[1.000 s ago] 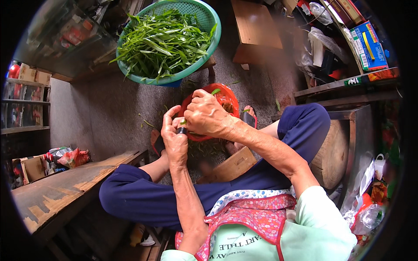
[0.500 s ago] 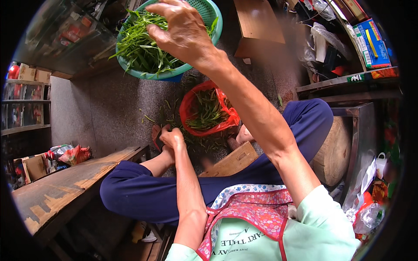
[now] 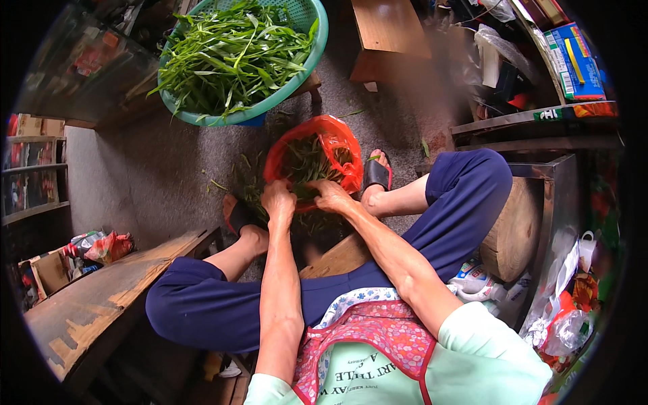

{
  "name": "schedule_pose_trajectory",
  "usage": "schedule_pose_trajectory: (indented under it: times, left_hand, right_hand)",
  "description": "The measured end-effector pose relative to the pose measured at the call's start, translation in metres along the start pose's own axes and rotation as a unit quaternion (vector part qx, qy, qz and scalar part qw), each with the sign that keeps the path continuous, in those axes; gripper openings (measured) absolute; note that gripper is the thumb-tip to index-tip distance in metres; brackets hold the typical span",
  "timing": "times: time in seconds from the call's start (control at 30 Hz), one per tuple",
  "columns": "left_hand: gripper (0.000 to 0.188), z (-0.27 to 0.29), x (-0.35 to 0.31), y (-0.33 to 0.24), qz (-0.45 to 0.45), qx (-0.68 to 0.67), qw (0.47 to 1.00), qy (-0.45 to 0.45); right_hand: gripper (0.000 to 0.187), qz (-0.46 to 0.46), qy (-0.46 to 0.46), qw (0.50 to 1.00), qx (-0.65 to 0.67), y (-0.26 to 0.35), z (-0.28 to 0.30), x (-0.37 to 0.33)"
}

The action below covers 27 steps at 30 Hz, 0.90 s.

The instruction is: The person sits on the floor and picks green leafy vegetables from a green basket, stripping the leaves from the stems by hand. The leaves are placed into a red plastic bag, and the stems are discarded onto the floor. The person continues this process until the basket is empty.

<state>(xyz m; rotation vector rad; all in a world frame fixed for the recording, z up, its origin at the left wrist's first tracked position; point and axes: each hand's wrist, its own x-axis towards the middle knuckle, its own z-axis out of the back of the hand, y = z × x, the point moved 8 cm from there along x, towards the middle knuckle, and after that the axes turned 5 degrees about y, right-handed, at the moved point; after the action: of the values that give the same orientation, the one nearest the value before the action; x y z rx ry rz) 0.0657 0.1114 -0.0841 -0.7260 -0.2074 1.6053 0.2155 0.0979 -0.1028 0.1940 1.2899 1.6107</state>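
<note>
The person sits low with knees apart and both hands down in front. Half a second ago the right hand was stretched far out over the big green basket (image 3: 307,50) full of long leafy greens (image 3: 233,54). Now the right hand (image 3: 331,196) is back down at the near rim of the red plastic bag (image 3: 337,145), close to the left hand (image 3: 278,200). So a fresh bunch seems to have come from the basket to the bag, though the stems in the hand are hard to make out.

The left hand has hardly moved. Its grip is curled tight, and it seems to pinch some green stems at the edge of the bag, but what sits inside the fist cannot be seen well. The right hand's grip is bent too, fingers closed over something at the bag's rim; whether it holds stems or just rests on them cannot be told.

The red bag sits on the floor between the two feet in dark sandals (image 3: 376,174). It holds a heap of picked greens (image 3: 307,162). Small green bits lie scattered on the grey floor (image 3: 169,175) near it. The basket stands farther away, beyond the bag, still heaped full.

A worn wooden bench (image 3: 88,310) runs along the person's left side.
</note>
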Motion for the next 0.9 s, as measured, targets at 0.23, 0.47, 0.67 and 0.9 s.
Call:
schedule_pose_trajectory:
  times: [0.23, 0.47, 0.67, 0.9]
  left_hand:
    - [0.022, 0.040, -0.004, -0.006, 0.030, -0.138, 0.990, 0.023]
    - [0.017, 0.078, -0.028, -0.041, 0.117, -0.478, 0.860, 0.135]
    - [0.017, 0.098, -0.040, -0.060, 0.101, -0.668, 0.730, 0.104]
    - [0.014, 0.117, -0.049, -0.076, -0.034, -0.423, 0.904, 0.058]
  right_hand:
    - [0.048, -0.164, -0.046, 0.985, -0.016, -0.024, 0.026, -0.016]
    - [0.031, 0.028, -0.235, 0.971, -0.021, 0.034, 0.097, -0.031]
    - [0.026, 0.240, -0.105, 0.961, 0.091, 0.149, 0.115, -0.042]
    - [0.005, 0.256, -0.200, 0.936, -0.134, 0.169, 0.126, -0.059]
